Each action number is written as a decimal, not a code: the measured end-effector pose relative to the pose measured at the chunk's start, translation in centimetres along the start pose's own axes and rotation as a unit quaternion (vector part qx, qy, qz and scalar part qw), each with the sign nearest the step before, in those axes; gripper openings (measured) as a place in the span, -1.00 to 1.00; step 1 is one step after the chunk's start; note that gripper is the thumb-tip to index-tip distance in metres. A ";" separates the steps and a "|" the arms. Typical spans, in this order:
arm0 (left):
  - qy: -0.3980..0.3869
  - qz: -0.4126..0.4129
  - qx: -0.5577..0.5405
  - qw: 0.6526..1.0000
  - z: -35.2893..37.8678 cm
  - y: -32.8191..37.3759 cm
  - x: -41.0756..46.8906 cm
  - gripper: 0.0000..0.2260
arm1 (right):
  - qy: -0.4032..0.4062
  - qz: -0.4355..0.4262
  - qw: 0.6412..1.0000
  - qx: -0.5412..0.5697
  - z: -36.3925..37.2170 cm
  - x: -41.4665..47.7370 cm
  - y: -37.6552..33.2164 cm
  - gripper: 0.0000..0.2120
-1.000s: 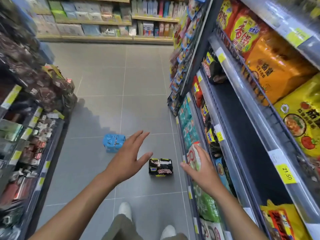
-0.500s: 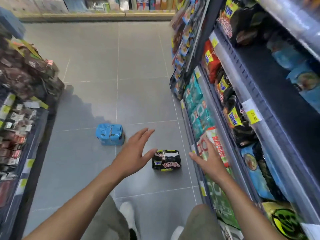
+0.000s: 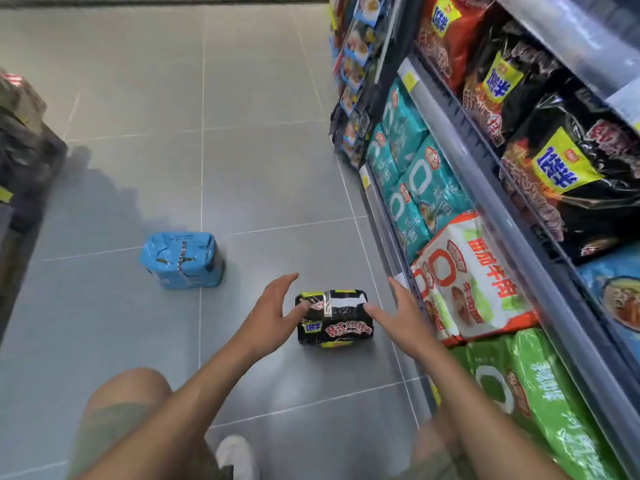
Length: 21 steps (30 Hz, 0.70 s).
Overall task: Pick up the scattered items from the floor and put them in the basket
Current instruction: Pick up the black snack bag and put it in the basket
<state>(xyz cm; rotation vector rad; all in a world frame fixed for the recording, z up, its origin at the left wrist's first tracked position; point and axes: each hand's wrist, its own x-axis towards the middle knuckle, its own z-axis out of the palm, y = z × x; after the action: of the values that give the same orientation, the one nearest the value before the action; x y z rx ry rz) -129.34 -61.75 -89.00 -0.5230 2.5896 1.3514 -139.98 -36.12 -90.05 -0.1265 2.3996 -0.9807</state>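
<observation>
Left hand (image 3: 273, 313), right hand (image 3: 403, 315) lowered to black noodle pack (image 3: 337, 323), fingers (image 3: 281, 284) spread wide (contact unclear).

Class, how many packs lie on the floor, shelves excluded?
2. A blue pack lies on the aisle's left; a black pack lies near the shelf, between the left hand and right hand. Others may lie outside view.

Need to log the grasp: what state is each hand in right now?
Left hand: open, fingers spread at the black noodle pack's left end, holding nothing.
Right hand: open, fingers spread at its right end, holding nothing.
</observation>
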 end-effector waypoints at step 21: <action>-0.022 -0.388 -0.417 0.822 14.8 -15.2 11.6 -0.28 | -0.063 0.252 0.914 0.313 13.1 16.1 14.2 -0.37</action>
<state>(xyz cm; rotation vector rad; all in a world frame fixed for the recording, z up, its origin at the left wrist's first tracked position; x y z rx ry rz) -134.30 -60.28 -112.61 -1.4251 1.2783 1.9783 -145.33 -38.39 -114.53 0.6123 1.7504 -1.3606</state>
